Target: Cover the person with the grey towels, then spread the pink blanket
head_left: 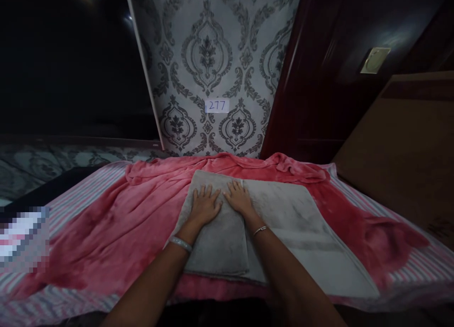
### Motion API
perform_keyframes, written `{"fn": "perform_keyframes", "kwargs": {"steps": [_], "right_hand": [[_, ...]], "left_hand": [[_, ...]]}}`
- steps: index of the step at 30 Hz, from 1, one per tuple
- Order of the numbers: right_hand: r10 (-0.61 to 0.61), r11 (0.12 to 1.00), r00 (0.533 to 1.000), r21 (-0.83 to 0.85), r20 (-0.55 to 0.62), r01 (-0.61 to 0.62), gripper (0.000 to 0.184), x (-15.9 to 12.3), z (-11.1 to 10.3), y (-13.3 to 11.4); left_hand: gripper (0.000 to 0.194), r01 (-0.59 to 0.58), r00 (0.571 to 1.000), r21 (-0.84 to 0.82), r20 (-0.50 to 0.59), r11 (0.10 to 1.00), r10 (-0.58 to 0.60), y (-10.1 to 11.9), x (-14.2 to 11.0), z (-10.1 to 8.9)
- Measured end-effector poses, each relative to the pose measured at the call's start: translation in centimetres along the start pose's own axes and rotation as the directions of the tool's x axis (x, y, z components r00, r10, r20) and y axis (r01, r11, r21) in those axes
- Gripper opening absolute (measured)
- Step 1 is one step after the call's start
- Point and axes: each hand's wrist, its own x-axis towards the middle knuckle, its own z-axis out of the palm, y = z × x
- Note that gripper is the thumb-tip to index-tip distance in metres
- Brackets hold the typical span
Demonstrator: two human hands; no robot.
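Observation:
A grey plush cloth [301,223] lies on a pink-red blanket, its left part folded over so that a straight edge runs down its middle. My left hand [205,204] rests flat on the folded part, fingers spread toward the far edge. Close beside it, my right hand [238,197] lies flat with fingers apart, near the fold's free edge. Neither hand grips anything. A wide bangle is on the left wrist and a thin bracelet on the right. What lies under the palms is hidden.
The rumpled pink-red blanket [142,213] covers a striped cloth [425,265] on the table. A large cardboard box [404,142] stands at the right. Behind are patterned wallpaper with a paper label [217,106] marked 277, a dark screen [71,72] and a dark red panel [319,81].

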Motion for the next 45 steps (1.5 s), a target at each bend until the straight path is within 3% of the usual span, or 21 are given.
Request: {"fn": "perform_keyframes", "kwargs": {"steps": [4, 9, 13, 16, 18, 20, 22, 24, 26, 29, 33, 38, 40, 41, 43, 45], "right_hand": [[0.021, 1.0, 0.996, 0.006, 0.091, -0.021, 0.062, -2.1, -1.4, -1.2], [-0.109, 0.993, 0.986, 0.051, 0.127, 0.103, 0.068, -10.6, -0.9, -1.6], [-0.188, 0.973, 0.976, 0.157, 0.108, 0.17, 0.06, -18.2, -0.4, 0.3], [-0.244, 0.943, 0.968, 0.247, 0.063, 0.222, 0.057, -21.3, -1.2, 3.7], [-0.179, 0.957, 0.984, 0.233, -0.002, 0.175, 0.056, -22.0, -2.6, 6.9], [0.01, 0.986, 0.992, 0.163, -0.124, 0.011, 0.054, -22.2, -4.2, 10.4], [0.226, 0.973, 0.937, 0.113, -0.266, -0.203, 0.053, -22.2, -5.8, 13.8], [0.386, 0.922, 0.859, 0.113, -0.336, -0.371, 0.054, -22.3, -7.1, 16.6], [0.498, 0.867, 0.812, 0.176, -0.306, -0.465, 0.056, -22.3, -7.8, 18.5], [0.576, 0.807, 0.792, 0.298, -0.203, -0.51, 0.051, -22.0, -8.3, 20.0], [0.607, 0.752, 0.785, 0.409, -0.125, -0.517, 0.035, -21.1, -8.7, 21.2], [0.571, 0.616, 0.82, 0.636, 0.049, -0.466, 0.02, -20.6, -9.5, 21.4], [0.515, 0.55, 0.853, 0.728, 0.091, -0.41, 0.026, -20.1, -10.0, 20.5], [0.483, 0.525, 0.87, 0.763, 0.097, -0.376, 0.03, -19.7, -10.4, 19.8], [0.412, 0.477, 0.908, 0.833, 0.069, -0.28, 0.038, -18.1, -11.0, 17.5], [0.313, 0.416, 0.95, 0.898, 0.01, -0.146, 0.046, -16.0, -11.3, 14.2]], "left_hand": [[0.057, 0.003, 1.0, 0.008, -0.011, 1.0, -0.003, -0.1, 0.0, -0.2], [0.057, -0.015, 0.999, 0.035, -0.035, 0.999, 0.016, -0.2, 0.2, -0.2], [0.057, -0.026, 0.998, 0.041, -0.049, 0.999, 0.028, -0.2, 0.5, -0.2], [0.057, -0.025, 0.998, 0.07, -0.053, 0.997, 0.028, -0.3, 0.8, -0.3], [0.058, -0.024, 0.999, 0.089, -0.035, 0.996, 0.027, -0.2, 1.1, -0.7], [0.059, -0.019, 1.0, 0.089, -0.005, 0.996, 0.019, 0.0, 1.2, -1.4], [0.06, -0.006, 0.999, 0.075, 0.039, 0.997, 0.003, 0.8, 0.9, -2.1], [0.059, -0.041, 0.997, 0.063, 0.063, 0.997, 0.038, 2.1, 0.2, -2.6], [0.058, -0.149, 0.987, 0.051, 0.069, 0.988, 0.145, 3.9, -1.1, -2.5], [0.057, -0.284, 0.955, 0.022, 0.093, 0.959, 0.281, 6.4, -3.4, -1.3], [0.056, -0.276, 0.956, -0.012, 0.099, 0.961, 0.276, 7.7, -5.1, -0.1], [0.053, -0.277, 0.959, -0.18, 0.016, 0.944, 0.284, 6.8, -5.0, 0.6], [0.049, -0.261, 0.963, -0.385, -0.045, 0.885, 0.265, 6.1, -4.6, 1.1], [0.045, -0.235, 0.97, -0.542, -0.079, 0.807, 0.229, 5.7, -4.3, 1.4], [0.039, -0.158, 0.987, -0.833, -0.12, 0.53, 0.105, 4.9, -3.8, 2.0], [0.043, -0.113, 0.992, -0.959, -0.122, 0.26, -0.017, 3.9, -3.3, 2.3]]}}
